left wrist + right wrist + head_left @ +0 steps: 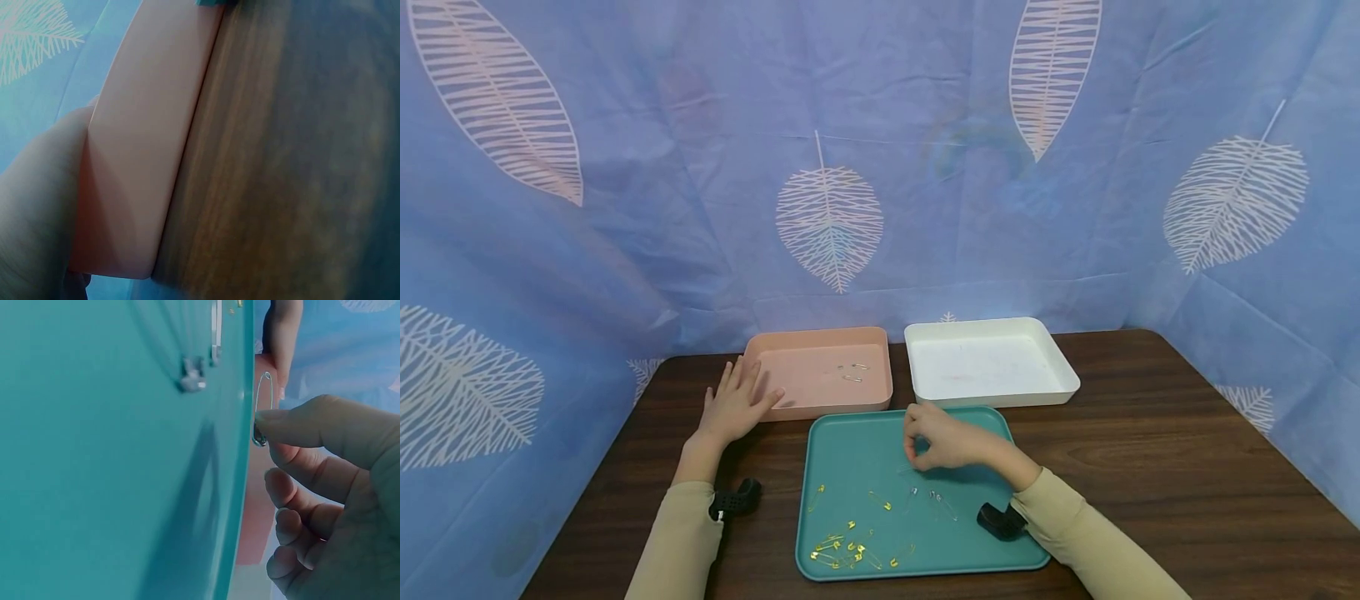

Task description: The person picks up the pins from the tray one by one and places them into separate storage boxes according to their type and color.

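Note:
Between thumb and index finger, my right hand [943,437] pinches a silver safety pin [259,436] above the teal tray [850,450]. The other fingers of that hand are loosely curled. A few silver safety pins [934,496] lie on the teal tray under this hand, and several gold safety pins [850,557] are gathered toward its near left. My left hand [735,408] rests on the left end of the pink tray [797,375] with fingers spread, its thumb over the near rim. Inside the pink tray lie several silver safety pins [852,378].
A white tray [985,367] stands to the right of the pink one, behind the teal tray. All three are on a dark wooden table [1180,450]. A blue leaf-patterned cloth [925,208] hangs along the back and sides.

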Action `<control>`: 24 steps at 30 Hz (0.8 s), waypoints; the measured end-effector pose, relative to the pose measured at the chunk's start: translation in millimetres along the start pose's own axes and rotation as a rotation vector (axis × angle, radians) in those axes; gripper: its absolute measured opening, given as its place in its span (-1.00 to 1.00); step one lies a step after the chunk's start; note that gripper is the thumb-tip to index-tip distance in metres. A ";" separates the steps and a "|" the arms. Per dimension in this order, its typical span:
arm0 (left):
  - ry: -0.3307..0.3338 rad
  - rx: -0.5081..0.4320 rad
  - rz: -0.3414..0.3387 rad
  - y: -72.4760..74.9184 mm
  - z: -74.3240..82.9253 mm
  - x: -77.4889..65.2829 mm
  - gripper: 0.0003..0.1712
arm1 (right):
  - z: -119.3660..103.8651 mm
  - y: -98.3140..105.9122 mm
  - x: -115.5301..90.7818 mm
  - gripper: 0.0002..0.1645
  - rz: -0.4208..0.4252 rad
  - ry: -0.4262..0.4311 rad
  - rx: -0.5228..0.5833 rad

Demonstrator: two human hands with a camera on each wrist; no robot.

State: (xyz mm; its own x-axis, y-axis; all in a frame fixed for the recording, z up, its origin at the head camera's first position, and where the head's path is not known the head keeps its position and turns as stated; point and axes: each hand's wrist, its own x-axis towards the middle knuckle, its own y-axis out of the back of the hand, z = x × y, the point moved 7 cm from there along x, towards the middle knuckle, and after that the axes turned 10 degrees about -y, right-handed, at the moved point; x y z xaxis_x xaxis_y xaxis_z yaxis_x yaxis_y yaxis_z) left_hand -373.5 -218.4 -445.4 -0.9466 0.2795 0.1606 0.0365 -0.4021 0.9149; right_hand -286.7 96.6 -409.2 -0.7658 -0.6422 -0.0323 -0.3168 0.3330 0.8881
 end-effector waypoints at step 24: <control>-0.008 0.010 -0.006 0.7 0.6 0.1 0.05 | -12.8 18.9 55.6 -0.83 0.086 0.004 0.017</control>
State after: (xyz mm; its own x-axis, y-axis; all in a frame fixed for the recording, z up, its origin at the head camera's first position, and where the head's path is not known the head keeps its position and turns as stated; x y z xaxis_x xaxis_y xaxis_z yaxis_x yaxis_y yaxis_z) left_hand -373.3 -218.1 -444.4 -0.9444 0.2884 0.1582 0.0344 -0.3916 0.9195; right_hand -328.1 58.3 -388.4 -0.7883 -0.6136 0.0458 -0.2593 0.3989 0.8796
